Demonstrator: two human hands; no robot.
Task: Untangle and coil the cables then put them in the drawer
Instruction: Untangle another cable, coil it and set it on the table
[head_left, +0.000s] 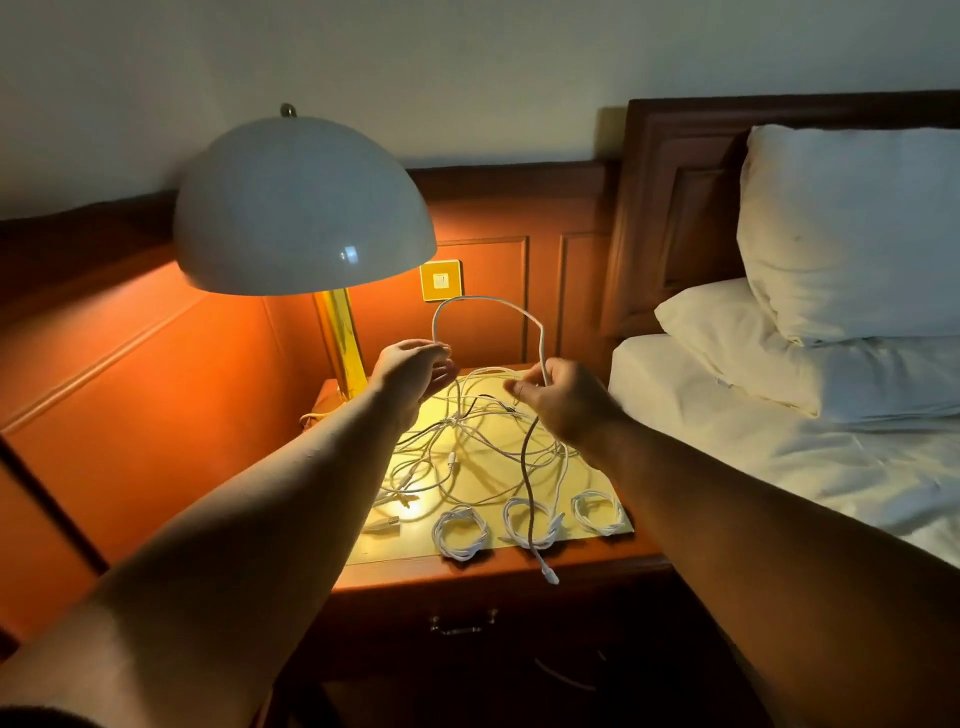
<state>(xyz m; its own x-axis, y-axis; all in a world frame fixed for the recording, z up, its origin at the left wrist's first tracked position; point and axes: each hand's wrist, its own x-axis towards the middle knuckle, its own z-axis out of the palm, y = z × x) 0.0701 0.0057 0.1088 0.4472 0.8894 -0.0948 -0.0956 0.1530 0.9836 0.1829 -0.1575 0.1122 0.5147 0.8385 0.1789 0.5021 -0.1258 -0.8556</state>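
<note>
You've got a thin white cable (488, 300) arched between both hands above the table (488, 564): left hand (415, 366) pinching one end, right hand (558, 397) curled round the other. Below it, a loose white tangle (467, 441); three neat coils (530, 522) along the table's front edge.

A domed lamp (304, 208) (lit) glows on orange panelling (156, 374) beside a white bed (779, 441).

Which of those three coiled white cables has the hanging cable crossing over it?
The middle white coil; the dangling cable from the right hand crosses it.
</note>
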